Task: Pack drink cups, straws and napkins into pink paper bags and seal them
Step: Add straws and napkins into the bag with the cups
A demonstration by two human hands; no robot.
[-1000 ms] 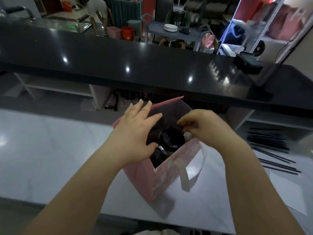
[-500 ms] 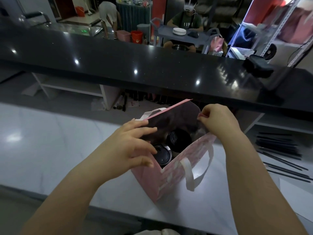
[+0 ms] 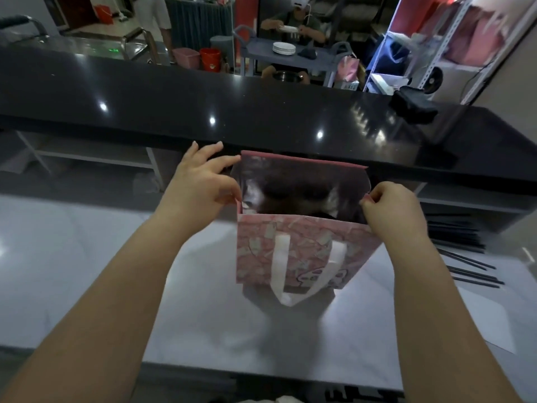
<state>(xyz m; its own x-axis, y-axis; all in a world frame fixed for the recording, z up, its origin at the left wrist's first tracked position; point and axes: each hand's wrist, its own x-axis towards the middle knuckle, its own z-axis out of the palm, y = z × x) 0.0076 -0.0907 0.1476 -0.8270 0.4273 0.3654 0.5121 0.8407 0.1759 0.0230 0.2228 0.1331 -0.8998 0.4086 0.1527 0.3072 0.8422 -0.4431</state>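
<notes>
The left hand [image 3: 200, 181] and right hand [image 3: 389, 206] each pinch a side of the bag [image 3: 255, 257] at its mouth, probably squaring it for sealing.

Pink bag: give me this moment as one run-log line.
stage: unsealed | left hand: holds left edge | right hand: pinches right edge | pink bag: upright, mouth open

- The inside of the pink patterned paper bag [image 3: 296, 248] is just a dark smear, so no idea what's in it.
- The right hand [image 3: 392, 210] has its fingertips tucked out of sight at the bag's right edge.
- The thin black straws [image 3: 465, 257] on the right are blurry and partly behind the right forearm.
- The cartoon print on the bag's near face is half covered by the white ribbon handle [image 3: 280, 269].
</notes>
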